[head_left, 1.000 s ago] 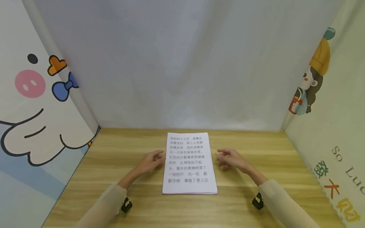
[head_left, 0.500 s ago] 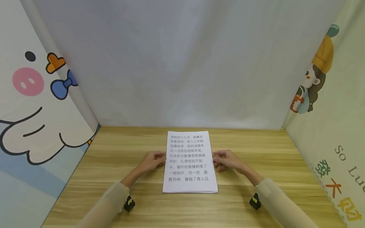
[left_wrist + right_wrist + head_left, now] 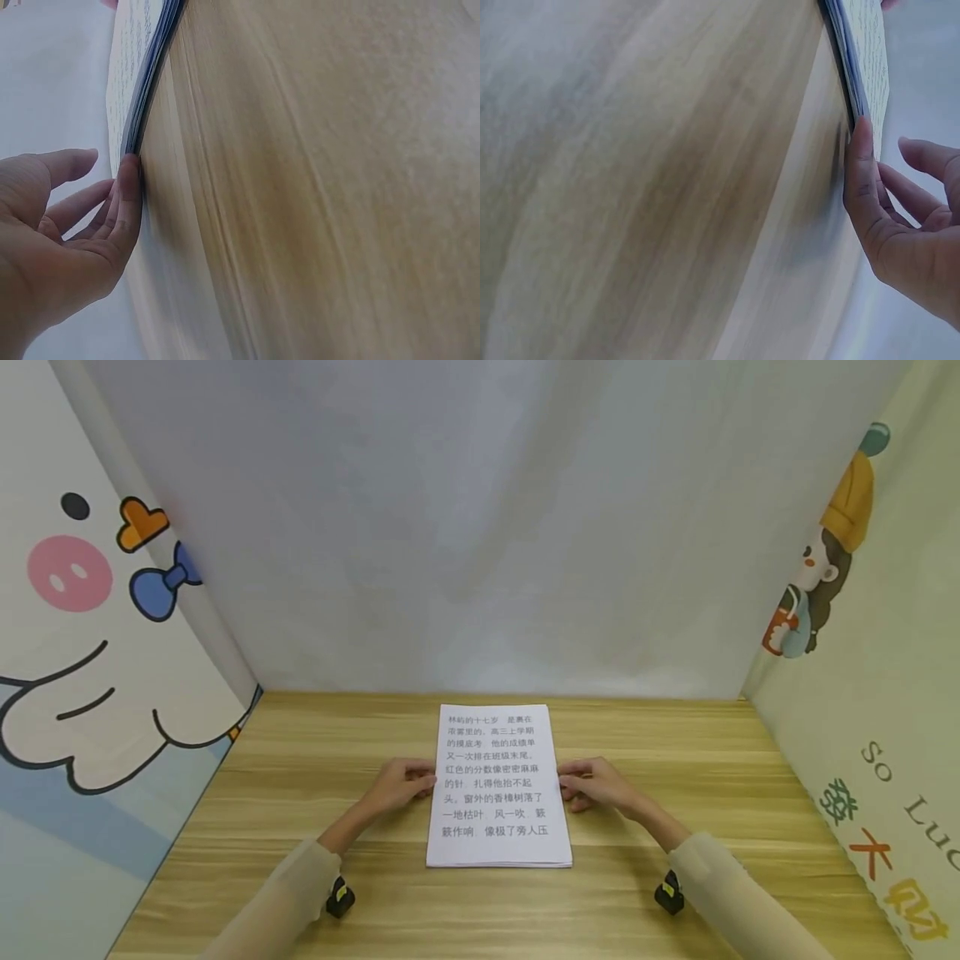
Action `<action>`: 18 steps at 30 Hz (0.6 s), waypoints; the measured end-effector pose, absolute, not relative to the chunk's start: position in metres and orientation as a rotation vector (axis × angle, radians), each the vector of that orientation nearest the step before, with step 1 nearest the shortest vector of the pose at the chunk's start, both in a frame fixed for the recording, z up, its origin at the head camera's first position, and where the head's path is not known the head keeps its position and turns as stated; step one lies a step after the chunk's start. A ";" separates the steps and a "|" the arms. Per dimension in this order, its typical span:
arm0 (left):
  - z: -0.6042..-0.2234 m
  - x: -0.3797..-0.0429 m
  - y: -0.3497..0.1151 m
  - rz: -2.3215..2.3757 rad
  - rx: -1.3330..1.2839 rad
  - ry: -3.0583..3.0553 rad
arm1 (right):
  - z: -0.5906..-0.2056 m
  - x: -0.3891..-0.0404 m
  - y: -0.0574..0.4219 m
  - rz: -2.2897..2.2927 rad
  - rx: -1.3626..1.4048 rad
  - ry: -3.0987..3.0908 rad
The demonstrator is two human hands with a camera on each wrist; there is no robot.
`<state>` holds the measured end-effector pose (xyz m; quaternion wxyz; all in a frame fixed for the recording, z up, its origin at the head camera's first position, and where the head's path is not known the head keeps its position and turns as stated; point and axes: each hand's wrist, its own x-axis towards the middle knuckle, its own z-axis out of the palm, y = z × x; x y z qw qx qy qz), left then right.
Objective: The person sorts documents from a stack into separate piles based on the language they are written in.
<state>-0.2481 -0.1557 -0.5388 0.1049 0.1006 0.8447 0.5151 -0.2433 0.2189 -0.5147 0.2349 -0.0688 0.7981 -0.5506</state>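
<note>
A stack of white paper printed with large Chinese characters (image 3: 495,793) lies flat in the middle of the wooden table. At its left edge, my left hand (image 3: 401,783) touches the stack's side with its fingertips. The right hand (image 3: 600,785) touches the opposite edge in the same way. In the left wrist view, the fingers (image 3: 129,187) meet the layered page edges (image 3: 154,71), while the thumb stands off, apart from the paper. The right wrist view also has fingers (image 3: 862,142) against the sheets' edges (image 3: 847,60), with the thumb raised away.
The wooden table (image 3: 645,902) ends at a pale curtain (image 3: 480,543) behind. Printed cartoon panels stand at the left (image 3: 75,652) and right (image 3: 847,693). A small black device (image 3: 341,897) is at the left wrist, and another black device (image 3: 669,893) at the right.
Both hands have moved inward from beside the stack until their fingertips touch its side edges. Over the last half second they have stayed nearly still. The paper has not visibly moved on the table.
</note>
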 end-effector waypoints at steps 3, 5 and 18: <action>-0.536 -0.246 -0.155 1.501 0.282 2.499 | -0.514 -0.241 0.219 -1.515 -0.190 2.196; -0.534 -0.244 -0.154 1.496 0.261 2.502 | -0.514 -0.240 0.218 -1.512 -0.193 2.207; -0.535 -0.244 -0.149 1.548 0.171 2.537 | -0.519 -0.237 0.213 -1.628 -0.134 2.189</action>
